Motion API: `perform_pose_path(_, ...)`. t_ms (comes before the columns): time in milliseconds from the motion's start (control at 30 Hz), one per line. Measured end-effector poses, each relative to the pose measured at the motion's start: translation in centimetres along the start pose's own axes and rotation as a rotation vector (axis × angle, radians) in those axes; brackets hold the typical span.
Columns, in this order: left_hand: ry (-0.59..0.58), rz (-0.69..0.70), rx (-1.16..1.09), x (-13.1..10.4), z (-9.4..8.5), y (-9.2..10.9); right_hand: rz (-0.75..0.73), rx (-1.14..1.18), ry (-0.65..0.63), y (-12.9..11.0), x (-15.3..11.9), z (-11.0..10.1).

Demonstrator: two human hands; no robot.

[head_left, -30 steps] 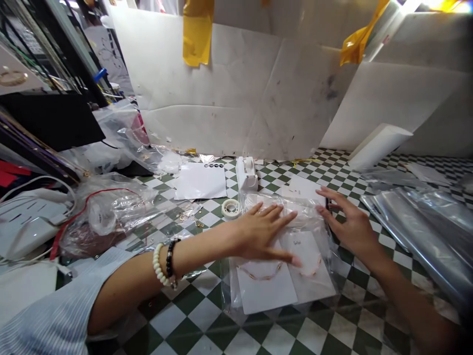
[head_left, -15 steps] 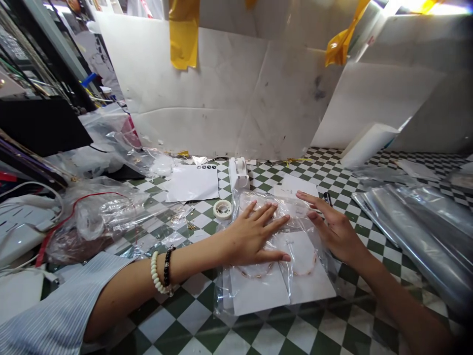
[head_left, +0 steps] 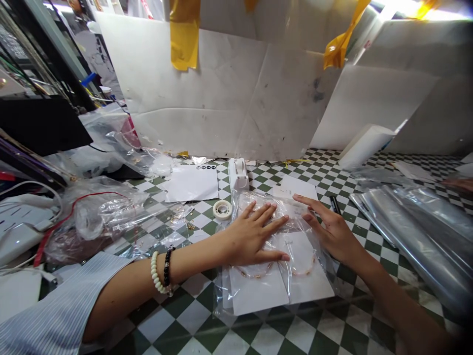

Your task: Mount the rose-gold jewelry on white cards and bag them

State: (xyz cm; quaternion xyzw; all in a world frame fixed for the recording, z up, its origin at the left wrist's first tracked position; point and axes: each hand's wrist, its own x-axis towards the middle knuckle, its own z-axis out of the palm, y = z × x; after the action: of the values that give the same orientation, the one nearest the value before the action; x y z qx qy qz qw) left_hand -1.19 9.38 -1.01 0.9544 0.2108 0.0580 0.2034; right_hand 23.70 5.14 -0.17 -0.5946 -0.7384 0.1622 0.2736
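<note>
Lying flat with fingers spread, my left hand [head_left: 254, 234] presses on a clear plastic bag [head_left: 295, 291] in front of me. Inside the bag are white cards, and thin beaded chains, maybe bracelets or necklaces [head_left: 305, 271], show against them. At the bag's upper right edge is my right hand [head_left: 330, 229], its fingers apart and its index finger stretched toward the bag's top. I cannot tell how firmly the right fingertips touch the plastic. A black marker [head_left: 335, 204] lies just beyond that hand.
A white tape dispenser [head_left: 238, 173] and a tape roll [head_left: 222, 209] stand beyond the bag. Small gold rings [head_left: 190, 227] and a white card [head_left: 192, 182] lie left. Clear plastic sheets [head_left: 410, 231] cover the right; stuffed bags [head_left: 96, 222] crowd the left. A hand [head_left: 460, 185] shows at the far right.
My right hand has shifted very slightly left, and more of the marker shows. My left hand stays in place on the bag. Another person's hand has appeared at the far right edge.
</note>
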Motion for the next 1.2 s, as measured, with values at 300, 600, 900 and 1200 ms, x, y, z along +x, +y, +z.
perform_pose_path(300, 0.042, 0.01, 0.011, 0.0, 0.4, -0.2, 0.025, -0.001, -0.018, 0.5, 0.0, 0.2)
perform_pose_path(600, 0.08, 0.023, 0.008, 0.0, 0.7, -0.3, 0.046, -0.051, -0.015, 0.5, 0.0, 0.1)
perform_pose_path(900, 0.076, 0.013, 0.041, -0.1, 0.7, -0.1, 0.021, -0.055, -0.021, 0.8, 0.1, 0.3)
perform_pose_path(1200, 0.097, 0.045, 0.153, 0.1, 1.1, -0.1, -0.195, -0.042, 0.154, -0.3, 0.0, 0.9)
